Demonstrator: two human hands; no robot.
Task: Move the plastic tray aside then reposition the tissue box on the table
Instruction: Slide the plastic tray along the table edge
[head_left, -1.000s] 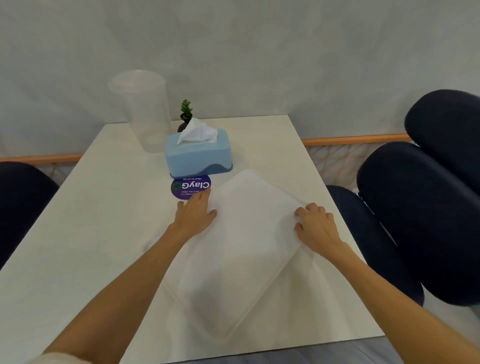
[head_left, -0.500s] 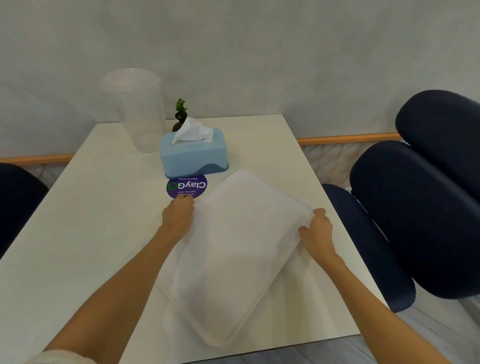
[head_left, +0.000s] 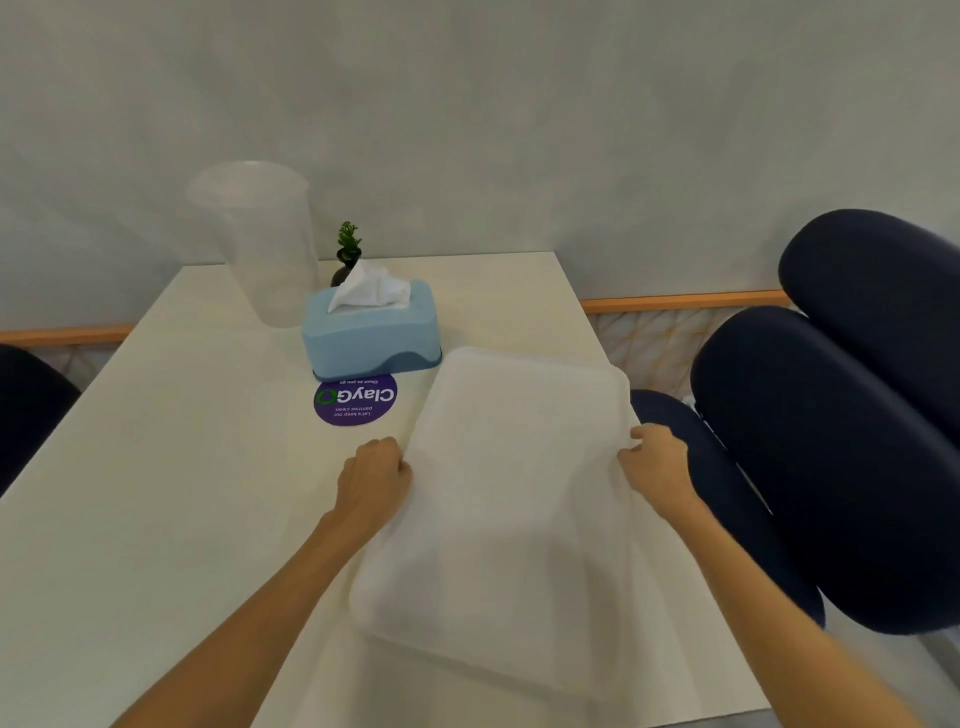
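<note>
Left hand: the left hand is curled into a loose fist, fingers tucked against the tray's left edge, gripping it about halfway along.
Right hand: the right hand mirrors it at the tray's right edge, fingers wrapped over the rim; whether the thumb sits under the tray, I cannot tell.
Plastic tray: and there it is between the two hands, the plastic tray, translucent white, rectangular with rounded corners, held at both long sides. It looks tipped, its near end blurred and seemingly raised off the surface. From the left hand it spreads toward 3 o'clock; from the right hand, toward 9 o'clock. Its far right corner overhangs the table's right edge.
Table: the white table runs away from the viewer, the tray over its right half.
Sticker: at 12 o'clock from the left hand, close by, lies a round purple sticker reading "ClayGo", upside down from here, flat on the tabletop.
Tissue box: just beyond the sticker, still at 12 o'clock, stands the light-blue tissue box, a white tissue poking up from its slot. It is near the tray's far left corner but apart from it, and neither hand touches it.
Clear cup: at 11 o'clock from the box, a tall clear cup, upright, near the wall.
Small plant: right behind the box, a small plant in a dark pot.
Chairs: dark blue chairs at 3 o'clock, beside the table's right edge.
</note>
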